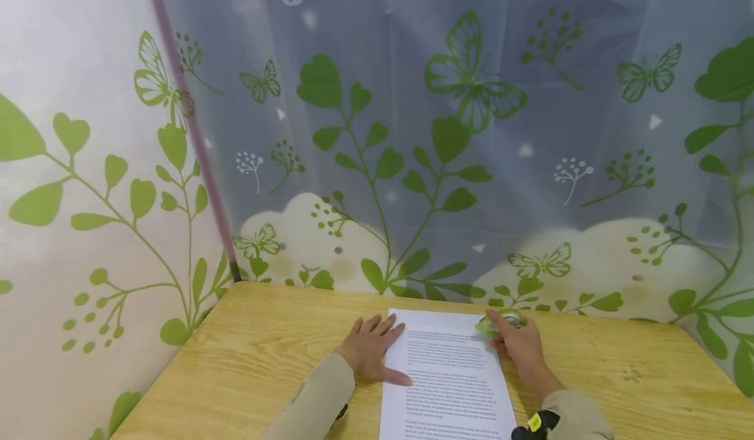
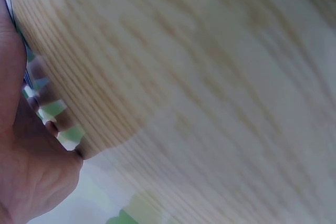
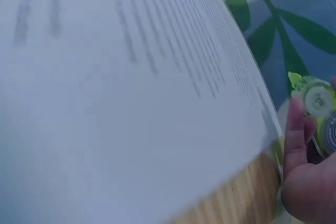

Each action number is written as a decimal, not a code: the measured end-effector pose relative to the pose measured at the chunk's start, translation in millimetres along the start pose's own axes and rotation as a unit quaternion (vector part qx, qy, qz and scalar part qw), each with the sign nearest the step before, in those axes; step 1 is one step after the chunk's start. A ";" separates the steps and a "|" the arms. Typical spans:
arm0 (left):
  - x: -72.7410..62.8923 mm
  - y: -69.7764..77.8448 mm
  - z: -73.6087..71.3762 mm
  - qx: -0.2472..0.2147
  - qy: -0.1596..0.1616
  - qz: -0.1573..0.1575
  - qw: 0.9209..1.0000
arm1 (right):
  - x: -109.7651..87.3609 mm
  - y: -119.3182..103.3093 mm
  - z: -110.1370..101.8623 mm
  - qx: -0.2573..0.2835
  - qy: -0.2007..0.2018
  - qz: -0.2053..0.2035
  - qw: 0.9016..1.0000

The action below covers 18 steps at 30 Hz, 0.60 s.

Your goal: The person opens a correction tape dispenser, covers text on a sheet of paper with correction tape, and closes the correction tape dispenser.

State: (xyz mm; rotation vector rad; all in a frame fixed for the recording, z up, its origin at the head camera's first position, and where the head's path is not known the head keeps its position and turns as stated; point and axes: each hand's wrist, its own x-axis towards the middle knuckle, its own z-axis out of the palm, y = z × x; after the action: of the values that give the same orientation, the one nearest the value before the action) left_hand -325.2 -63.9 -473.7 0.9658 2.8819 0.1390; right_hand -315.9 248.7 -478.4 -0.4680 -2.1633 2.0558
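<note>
Nearest, at the bottom of the head view, two beige sleeves (image 1: 318,401) reach in from the left and right, the right one ending at a black wrist strap (image 1: 536,425) with a small yellow label. Beyond them spreads a light wooden table (image 1: 247,335) with a visible grain. A white printed sheet (image 1: 448,394) lies on it, running from the near edge of the view almost to the table's far edge; its lines of type are too small to read. The left hand (image 1: 368,350) rests with fingers spread wide across the sheet's left edge, thumb and index fingertip on the paper, the other fingers over the wood. Opposite, by the sheet's far right corner, the right hand (image 1: 524,348) pinches a green-and-clear correction tape dispenser (image 3: 317,102), its round spools showing in the right wrist view. The dispenser's left end is over the paper; whether it touches cannot be told. Farthest off, behind the table, hangs a blue-grey curtain (image 1: 377,40) printed with green leaves, butterflies and pale clouds, meeting a paler panel (image 1: 59,67) at a slanting pinkish pole (image 1: 209,184) on the left.
</note>
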 end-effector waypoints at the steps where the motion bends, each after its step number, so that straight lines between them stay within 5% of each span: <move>1: -1.1 0.3 -0.9 -0.002 -0.001 -0.002 1.000 | -1.4 -0.7 4.6 0.020 0.003 0.002 1.000; 5: -4.9 1.0 -3.9 -0.006 -0.004 -0.007 1.000 | -8.2 -5.9 25.6 0.057 0.006 0.011 0.998; 12: -5.3 -0.2 -4.7 -0.006 -0.011 -0.007 1.000 | -18.3 -8.2 69.9 -0.020 -0.010 -0.020 1.000; 18: 0.8 -0.1 -0.8 0.008 -0.007 -0.004 1.000 | -21.7 -8.2 106.6 -0.027 -0.019 -0.054 0.998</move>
State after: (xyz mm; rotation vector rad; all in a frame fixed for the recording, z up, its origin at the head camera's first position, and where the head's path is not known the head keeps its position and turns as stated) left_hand -326.0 -63.5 -472.9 0.9548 2.8778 0.1082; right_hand -328.2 140.3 -475.0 -0.3118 -2.2174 1.9708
